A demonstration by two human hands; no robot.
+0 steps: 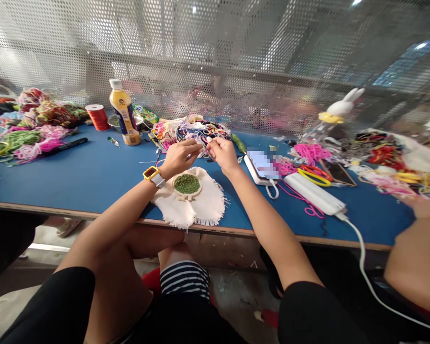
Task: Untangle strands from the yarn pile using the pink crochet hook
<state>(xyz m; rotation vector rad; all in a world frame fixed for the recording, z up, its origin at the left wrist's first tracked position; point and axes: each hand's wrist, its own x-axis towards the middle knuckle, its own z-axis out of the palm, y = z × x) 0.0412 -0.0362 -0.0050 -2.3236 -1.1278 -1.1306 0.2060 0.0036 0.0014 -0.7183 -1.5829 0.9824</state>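
My left hand (181, 156), a watch (151, 174) on its wrist, is raised above the table with its fingers pinched together. Facing it, my right hand (223, 154) pinches thumb against forefinger, the fingertips of both hands close together. Whatever is between them is too small to make out. A thin pale strand (150, 162) shows left of my left hand. Just below both hands lies a white cloth (210, 204) with frayed edges. A small embroidery hoop (188, 196) is clamped on it, around a patch of dense green stitching (186, 184).
Heaped yarn (200, 130) lies behind my hands. A drink bottle (124, 114) and red thread spool (97, 117) stand back left. On the right are a phone (261, 165), a white power strip (313, 193) with its cable, and another person's arm (415, 253). Perforated metal (186, 52) rises behind the table.
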